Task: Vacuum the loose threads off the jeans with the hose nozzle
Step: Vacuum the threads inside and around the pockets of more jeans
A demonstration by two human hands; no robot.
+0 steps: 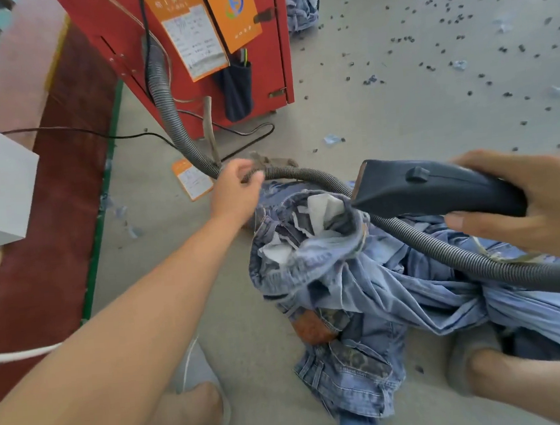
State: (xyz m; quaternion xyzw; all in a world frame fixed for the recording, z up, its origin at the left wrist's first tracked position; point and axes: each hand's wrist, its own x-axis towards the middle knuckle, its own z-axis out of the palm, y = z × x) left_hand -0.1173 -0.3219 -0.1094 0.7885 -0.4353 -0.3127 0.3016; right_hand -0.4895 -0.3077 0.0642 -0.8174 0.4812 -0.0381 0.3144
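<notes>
Overhead, right hand (519, 203) holds nozzle (430, 187); orange tags' (232, 11) writing is unreadable.

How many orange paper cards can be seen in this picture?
3: two orange cards hang on the red cabinet, one left of the other; a third lies on the floor. Others may be hidden.

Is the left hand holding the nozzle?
No, the left hand grips the hose, while the right hand holds the nozzle.
</notes>
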